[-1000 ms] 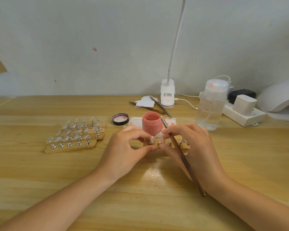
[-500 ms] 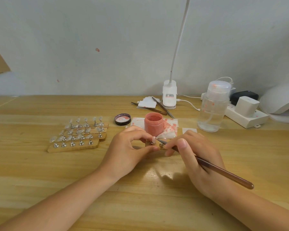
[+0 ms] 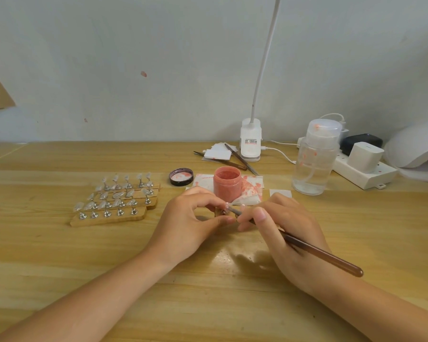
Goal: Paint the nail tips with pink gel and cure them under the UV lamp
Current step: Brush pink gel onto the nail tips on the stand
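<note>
At centre frame, the left hand (image 3: 188,218) pinches a nail tip (image 3: 225,206) while the right hand (image 3: 289,233) grips the brush (image 3: 314,250), painting; next likely calls for steady strokes.

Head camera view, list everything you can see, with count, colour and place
Gel jar: one, pink, open, centre.
Lid: one, black, left of jar.
Wooden holders with nail tips: four strips, clear tips, left.
Brush: one, brown, in right hand.
Pump bottle: one, clear, right.
Desk lamp: one, white, back.
Power strip: one, white, right.
UV lamp: one, white, far right.
Left hand: pinches a nail tip.
Right hand: grips brush.
</note>
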